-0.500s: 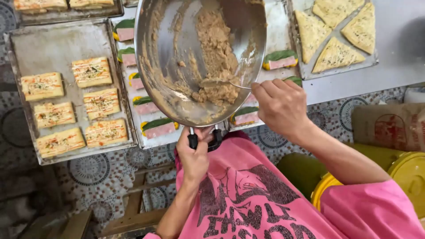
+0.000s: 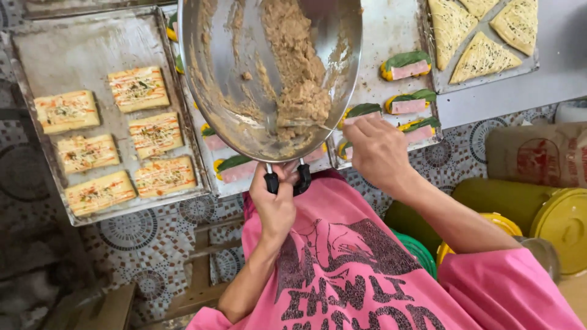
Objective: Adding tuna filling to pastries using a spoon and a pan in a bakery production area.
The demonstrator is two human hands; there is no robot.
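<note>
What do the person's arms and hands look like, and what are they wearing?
Both arms are bare from the elbows down, with no gloves, rings or watch showing on the left hand or the right hand. The pink sleeves end up near the elbows. They belong to a loose pink shirt with a dark printed picture and big dark letters on the front.

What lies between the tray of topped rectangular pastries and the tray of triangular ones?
In the head view, a middle tray of green-wrapped pink rolls, largely covered by the tilted steel pan of brownish filling.
</note>
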